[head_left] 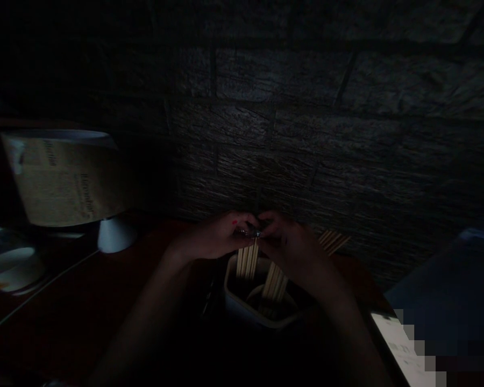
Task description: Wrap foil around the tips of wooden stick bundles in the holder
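My left hand (224,234) and my right hand (292,242) meet over an open bin-like container (229,293). Both are closed, fingertips pinching a small shiny thing (255,233) that looks like crinkled clear wrap; the dark hides its exact kind. Directly under it stand thin wooden sticks (247,262), upright in the container, their tops hidden by my fingers. A second bundle of sticks (275,285) leans to the right inside a round cup-like rim (252,294). Its upper ends (335,242) show beyond my right hand.
A lamp with a newsprint shade (64,180) and white base (115,236) stands left, near a pale bowl (10,269). A thin cable (44,290) crosses the dark table. A lit phone-like screen (393,344) lies right. A brick-patterned wall (242,123) rises behind.
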Tool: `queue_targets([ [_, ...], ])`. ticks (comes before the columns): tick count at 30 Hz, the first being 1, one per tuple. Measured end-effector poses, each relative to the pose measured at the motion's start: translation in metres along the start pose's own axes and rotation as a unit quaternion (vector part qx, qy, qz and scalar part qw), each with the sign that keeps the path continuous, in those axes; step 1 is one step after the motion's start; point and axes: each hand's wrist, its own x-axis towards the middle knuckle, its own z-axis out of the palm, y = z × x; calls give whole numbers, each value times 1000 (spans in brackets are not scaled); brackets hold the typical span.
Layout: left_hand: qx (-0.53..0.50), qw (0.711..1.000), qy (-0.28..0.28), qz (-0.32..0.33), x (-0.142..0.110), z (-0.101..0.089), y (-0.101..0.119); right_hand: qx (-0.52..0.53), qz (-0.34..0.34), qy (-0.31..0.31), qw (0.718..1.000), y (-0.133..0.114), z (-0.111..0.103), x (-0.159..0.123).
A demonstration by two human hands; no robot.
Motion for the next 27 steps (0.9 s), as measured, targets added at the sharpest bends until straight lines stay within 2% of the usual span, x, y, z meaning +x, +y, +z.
queue_targets([
  [8, 5, 1000, 9, -18, -1, -4, 2, -5, 1, -5, 1000, 2, 1, 0],
  [19, 14, 1000, 5, -8, 2, 1, 0, -18, -10, -18, 1000, 0, 0, 1],
  [27, 9, 1000, 4, -15, 3, 0, 0, -40, 17, -36, 998, -2, -1, 0],
])
